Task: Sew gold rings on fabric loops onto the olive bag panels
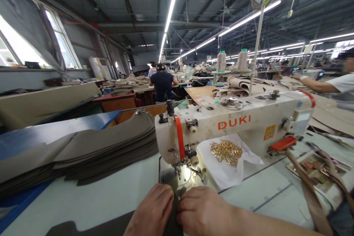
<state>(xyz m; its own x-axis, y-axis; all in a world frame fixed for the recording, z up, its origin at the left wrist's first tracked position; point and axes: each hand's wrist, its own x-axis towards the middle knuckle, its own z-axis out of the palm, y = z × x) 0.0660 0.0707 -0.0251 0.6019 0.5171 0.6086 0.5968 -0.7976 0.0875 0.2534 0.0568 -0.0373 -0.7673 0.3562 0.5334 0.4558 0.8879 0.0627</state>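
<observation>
Both hands are close together just in front of the needle area of a white sewing machine [206,127] marked DUKI. My left hand [155,206] is closed, its fingers pinching the dark olive-grey fabric piece [173,215]. From the other side my right hand [200,206] pinches the same piece, near its edge by the metal needle plate [184,175]. The fingertips hide where the fabric is gripped. More of a dark panel [91,226] spreads on the pale table beneath my left hand.
A thick stack of dark cut panels [110,147] lies to the left. Gold metal rings [226,152] rest on a white cloth [218,177] under the machine arm. On the right are a parts tray [315,169] and brown straps [305,184]. Other people work beyond.
</observation>
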